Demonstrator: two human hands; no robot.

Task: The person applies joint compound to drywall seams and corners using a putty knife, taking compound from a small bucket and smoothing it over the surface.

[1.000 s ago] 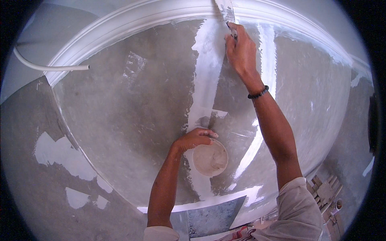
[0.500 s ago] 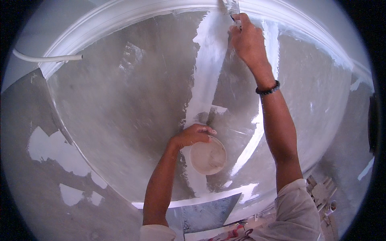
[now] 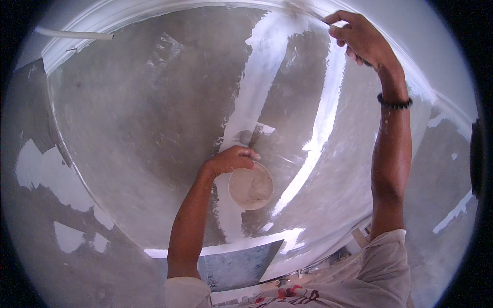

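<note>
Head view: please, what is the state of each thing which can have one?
left hand: gripping the tub's rim
tub: lidless, opening toward the camera
paste: in the tub, surface uneven
right hand: raised, holding the scraper
scraper: blurred at the upper edge
bracelet: around right wrist
wall: partly coated, white strips

white tube [image 3: 77,34]: well left of right fingers [image 3: 340,17] | dark object [image 3: 475,159]: right, lower | blue-grey patch [image 3: 236,267]: below left fingers [image 3: 249,153]
</note>
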